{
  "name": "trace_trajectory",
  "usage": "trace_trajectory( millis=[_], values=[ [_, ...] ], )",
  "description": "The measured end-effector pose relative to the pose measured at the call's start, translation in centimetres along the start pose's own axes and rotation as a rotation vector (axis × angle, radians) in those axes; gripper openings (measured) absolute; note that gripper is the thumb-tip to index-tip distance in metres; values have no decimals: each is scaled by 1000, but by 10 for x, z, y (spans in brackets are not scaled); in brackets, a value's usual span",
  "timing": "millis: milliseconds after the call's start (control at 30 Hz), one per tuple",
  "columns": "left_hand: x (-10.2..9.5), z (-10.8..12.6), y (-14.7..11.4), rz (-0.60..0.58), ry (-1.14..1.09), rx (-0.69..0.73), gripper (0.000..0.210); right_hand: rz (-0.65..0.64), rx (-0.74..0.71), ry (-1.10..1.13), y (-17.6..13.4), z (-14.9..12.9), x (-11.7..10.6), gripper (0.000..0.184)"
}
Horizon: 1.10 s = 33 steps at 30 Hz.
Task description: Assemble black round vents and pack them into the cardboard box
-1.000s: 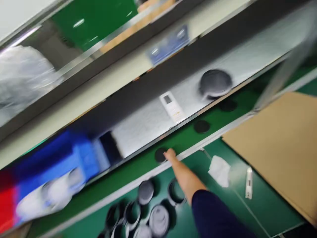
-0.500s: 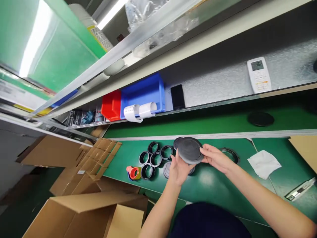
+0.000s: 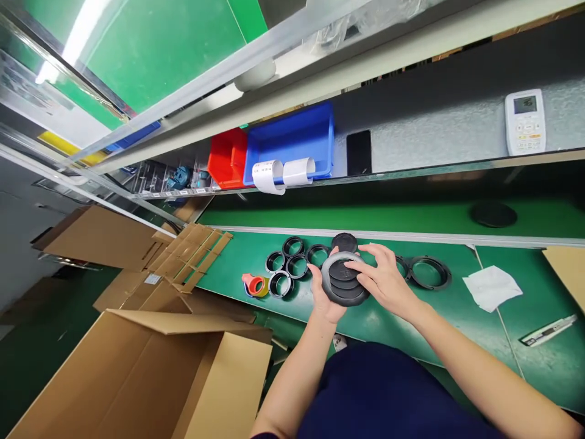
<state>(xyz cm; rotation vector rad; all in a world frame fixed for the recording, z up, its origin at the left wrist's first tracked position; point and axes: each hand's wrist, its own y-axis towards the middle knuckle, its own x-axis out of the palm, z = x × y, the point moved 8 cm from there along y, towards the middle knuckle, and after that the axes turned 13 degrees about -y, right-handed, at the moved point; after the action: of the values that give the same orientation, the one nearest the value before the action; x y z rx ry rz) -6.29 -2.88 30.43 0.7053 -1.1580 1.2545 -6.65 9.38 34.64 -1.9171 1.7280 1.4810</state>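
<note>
A round black rubber-like cap (image 3: 348, 296) with a grey rim and stepped rings lies in my left hand (image 3: 328, 305). The fingers of that hand are wrapped around its edge, mostly hidden under it. My right hand (image 3: 388, 281) is over the cap's right side, its fingers spread and fingertips touching the raised middle, where small marks show. Just behind, another black disc (image 3: 343, 242) lies on the green bench. Several black rings (image 3: 281, 285) stand to the left, beside a small group of red, yellow and blue ring-shaped parts (image 3: 256, 285).
A larger black ring (image 3: 429, 273), a white cloth or paper (image 3: 492, 288) and a cutter knife (image 3: 548, 330) lie to the right. An open cardboard box (image 3: 137, 366) stands front left. Overhead, the shelf carries a blue bin (image 3: 287, 140), red bin (image 3: 228, 160), phone (image 3: 359, 152) and remote control (image 3: 525, 123).
The cap has tilted and now shows its stepped, marked face. My right hand has moved from gripping its right edge to touching that face. The view has shifted.
</note>
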Motion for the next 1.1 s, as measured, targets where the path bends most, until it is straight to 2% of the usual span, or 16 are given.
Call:
trace_trajectory(
  millis=[100,267,433,600,700,833,967,1033,1100],
  values=[
    [-5,-2,-8,-11,-5,-36,80,-70,24,105,3,-1,16,47],
    [-19,-4,-17,36,-51,-63,78,-194,144,389,7,3,36,60],
    [-25,6,-16,63,-87,-64,82,-113,342,653,7,14,31,58],
    [-29,18,-15,53,-149,-86,80,-103,373,717,5,9,39,56],
    [-32,23,-17,54,-149,-89,80,-106,401,731,3,6,48,57],
    [-39,31,-18,131,-110,-98,81,-121,424,727,7,5,59,57],
    [-49,39,-12,181,-154,-121,80,-121,415,622,11,7,72,58],
    [-60,43,-10,206,-206,-120,74,-117,323,453,8,0,79,58],
    [-80,48,-13,272,-259,-96,66,-170,88,234,-1,-21,91,53]
  ],
)
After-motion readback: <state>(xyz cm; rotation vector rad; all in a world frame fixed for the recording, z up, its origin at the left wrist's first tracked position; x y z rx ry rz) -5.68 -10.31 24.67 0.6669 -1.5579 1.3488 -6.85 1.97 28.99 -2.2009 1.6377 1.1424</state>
